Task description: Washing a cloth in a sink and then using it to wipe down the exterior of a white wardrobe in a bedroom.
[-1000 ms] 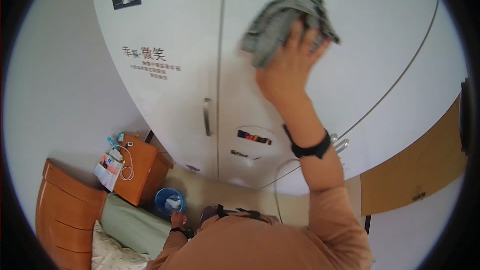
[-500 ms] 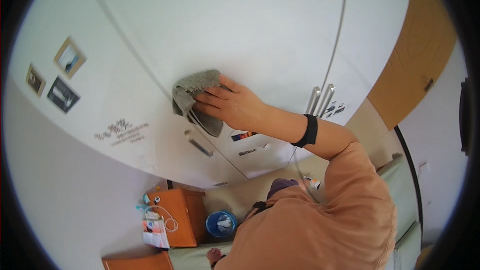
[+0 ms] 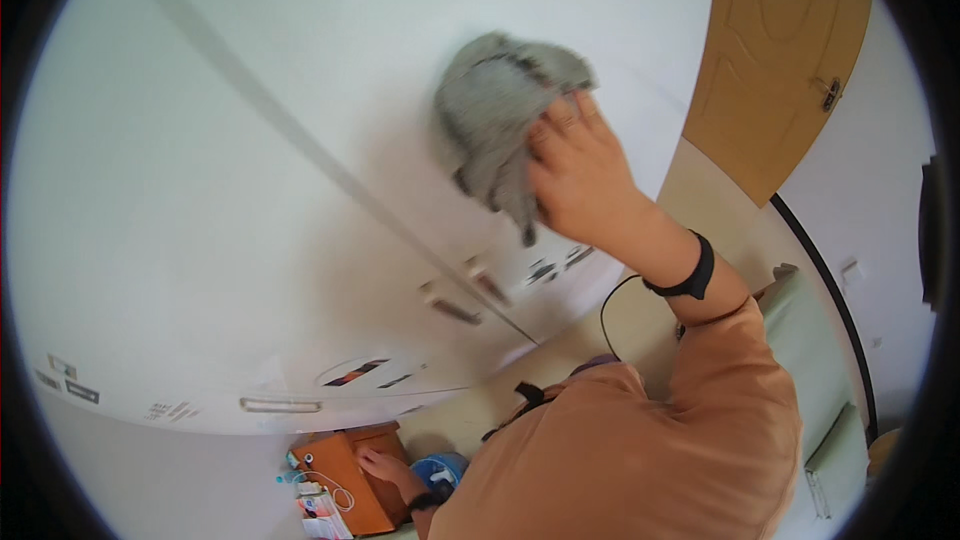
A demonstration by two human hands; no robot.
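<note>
A grey towelling cloth lies bunched against the glossy white wardrobe door, high above the handles. Pressing it from the right is my right hand, with its fingertips on the folds and a black band at the wrist. One corner of the cloth dangles below the fingers. My left hand is low down, in front of the orange-brown bedside cabinet in this view. Its fingers look stretched out, and nothing shows in them.
Metal door handles stick out below the cloth. A blue bin stands beside the cabinet, which bears a white cable and papers. A wooden door is at the far right, and a pale green bed lies at the right.
My right hand has moved the cloth up and to the right, onto another wardrobe panel. My view has turned rightward. My left hand has risen from beside my body to before the cabinet.
</note>
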